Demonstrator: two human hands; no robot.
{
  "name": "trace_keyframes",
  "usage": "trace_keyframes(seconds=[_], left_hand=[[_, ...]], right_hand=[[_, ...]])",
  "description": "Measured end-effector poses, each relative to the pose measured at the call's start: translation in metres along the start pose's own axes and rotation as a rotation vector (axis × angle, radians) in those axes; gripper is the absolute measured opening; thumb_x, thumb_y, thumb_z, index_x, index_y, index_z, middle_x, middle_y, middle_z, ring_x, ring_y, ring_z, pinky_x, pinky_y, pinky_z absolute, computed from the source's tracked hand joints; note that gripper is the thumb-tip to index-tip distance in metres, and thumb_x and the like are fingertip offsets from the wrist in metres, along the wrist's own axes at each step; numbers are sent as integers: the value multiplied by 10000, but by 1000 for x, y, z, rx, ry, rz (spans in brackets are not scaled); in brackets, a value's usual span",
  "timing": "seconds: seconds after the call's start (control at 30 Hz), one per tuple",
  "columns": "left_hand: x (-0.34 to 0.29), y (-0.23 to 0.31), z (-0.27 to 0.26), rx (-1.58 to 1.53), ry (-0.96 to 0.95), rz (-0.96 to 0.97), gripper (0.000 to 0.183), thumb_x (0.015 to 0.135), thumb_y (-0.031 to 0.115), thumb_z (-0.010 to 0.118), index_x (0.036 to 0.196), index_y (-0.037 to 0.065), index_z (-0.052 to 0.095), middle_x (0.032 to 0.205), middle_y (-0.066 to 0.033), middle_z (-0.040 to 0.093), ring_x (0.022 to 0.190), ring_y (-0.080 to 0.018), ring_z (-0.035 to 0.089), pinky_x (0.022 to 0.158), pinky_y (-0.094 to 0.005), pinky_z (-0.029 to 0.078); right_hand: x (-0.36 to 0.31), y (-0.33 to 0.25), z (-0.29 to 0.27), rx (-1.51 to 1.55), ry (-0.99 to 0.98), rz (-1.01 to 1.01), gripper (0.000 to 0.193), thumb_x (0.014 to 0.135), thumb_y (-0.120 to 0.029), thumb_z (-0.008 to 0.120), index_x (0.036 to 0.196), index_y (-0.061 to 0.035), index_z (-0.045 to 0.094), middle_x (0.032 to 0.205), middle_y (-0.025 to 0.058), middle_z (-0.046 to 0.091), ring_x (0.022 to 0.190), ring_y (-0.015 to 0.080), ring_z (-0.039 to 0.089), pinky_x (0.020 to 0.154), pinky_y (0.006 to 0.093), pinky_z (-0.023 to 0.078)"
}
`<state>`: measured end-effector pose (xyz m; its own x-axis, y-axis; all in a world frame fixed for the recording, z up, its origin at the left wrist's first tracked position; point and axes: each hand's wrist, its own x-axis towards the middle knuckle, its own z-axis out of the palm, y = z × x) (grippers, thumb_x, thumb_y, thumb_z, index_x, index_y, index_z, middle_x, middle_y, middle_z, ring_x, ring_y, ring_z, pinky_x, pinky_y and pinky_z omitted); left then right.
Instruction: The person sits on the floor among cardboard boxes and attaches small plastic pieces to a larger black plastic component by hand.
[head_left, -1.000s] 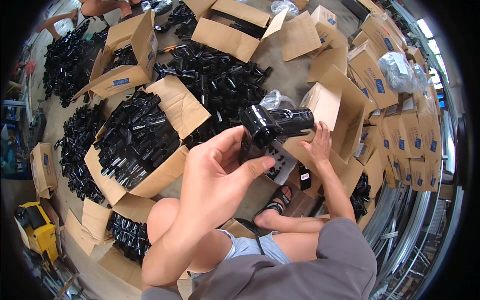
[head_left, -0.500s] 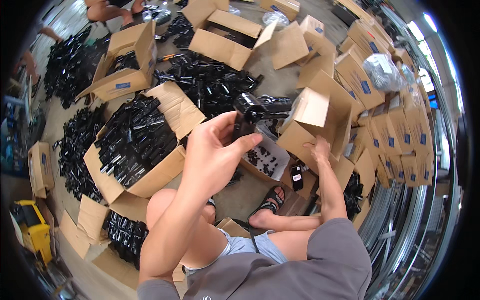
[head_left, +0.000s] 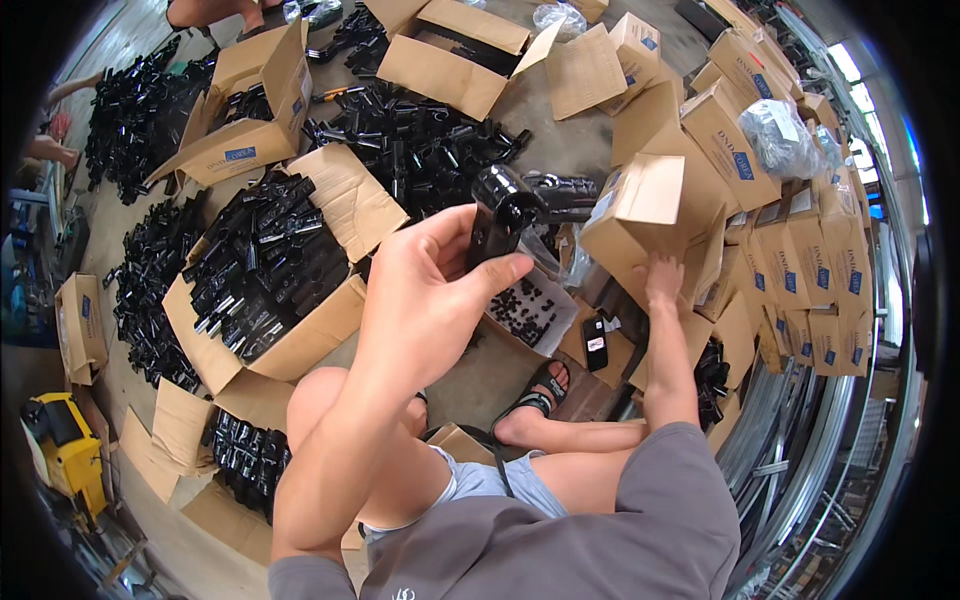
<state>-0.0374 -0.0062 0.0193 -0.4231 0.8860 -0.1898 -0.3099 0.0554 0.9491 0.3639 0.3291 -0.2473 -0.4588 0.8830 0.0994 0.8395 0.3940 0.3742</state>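
My left hand [head_left: 425, 290] is closed around a glossy black T-shaped pipe fitting [head_left: 510, 205], held up in front of me with its side branch pointing right. Lower right of it, my right hand [head_left: 663, 280] rests against the near side of an open cardboard box [head_left: 625, 250], fingers stretched out. What that box contains is hidden by its walls and flaps. Below the held fitting, a small white-lined box [head_left: 560, 325] holds many little black pieces. A black phone [head_left: 596, 343] lies on cardboard beside it.
Black fittings form a heap [head_left: 420, 150] ahead, and more fill a large open carton [head_left: 320, 325] on my left. Stacked cartons [head_left: 800, 260] and long metal profiles [head_left: 790, 450] line the right. A yellow machine [head_left: 65, 450] stands lower left. Another person's legs show at the top.
My right hand has moved slightly right and up along the box, its fingers straightening. The box has shifted a little to the right. My left hand still holds the fitting, tilted slightly differently.
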Motion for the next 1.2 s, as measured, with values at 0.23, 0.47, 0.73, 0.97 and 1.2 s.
trace_keyframes(seconds=[0.23,0.47,0.73,0.97,1.2], left_hand=[[4,-3,1,-7,29,-14,325,866,-32,760,1177,-63,670,1052,-53,734,938,-72,648,840,-236,536],[12,-3,14,-16,6,-34,293,888,-18,758,1165,-56,670,1035,-42,729,923,-69,647,816,-231,537],[9,0,22,-38,-34,-67,258,879,-43,762,1121,-46,674,1018,-11,716,922,-46,618,822,-219,513],[4,4,17,-34,-16,-42,297,877,-40,766,1158,-47,670,1032,-33,728,911,-46,631,810,-213,526],[1,1,5,-54,28,-65,377,855,19,800,1207,-36,678,1105,-89,737,1019,-127,679,935,-271,529]], right_hand=[[-29,-107,-16,142,275,210,406,905,-256,669,1256,-73,574,1248,139,602,1199,307,543,994,522,393],[14,-197,-40,527,-773,470,563,909,-492,673,1189,-6,724,1317,206,666,1246,351,635,1013,447,520],[17,-217,-30,678,-666,658,339,891,-181,614,1159,-16,741,1278,201,689,1229,370,642,1007,455,521],[29,-209,-61,658,-388,331,294,819,-160,584,951,10,784,1040,265,737,1039,425,711,919,472,561],[46,-217,-73,453,-378,145,256,831,-153,598,936,-28,795,996,229,754,1002,389,732,857,457,581]])
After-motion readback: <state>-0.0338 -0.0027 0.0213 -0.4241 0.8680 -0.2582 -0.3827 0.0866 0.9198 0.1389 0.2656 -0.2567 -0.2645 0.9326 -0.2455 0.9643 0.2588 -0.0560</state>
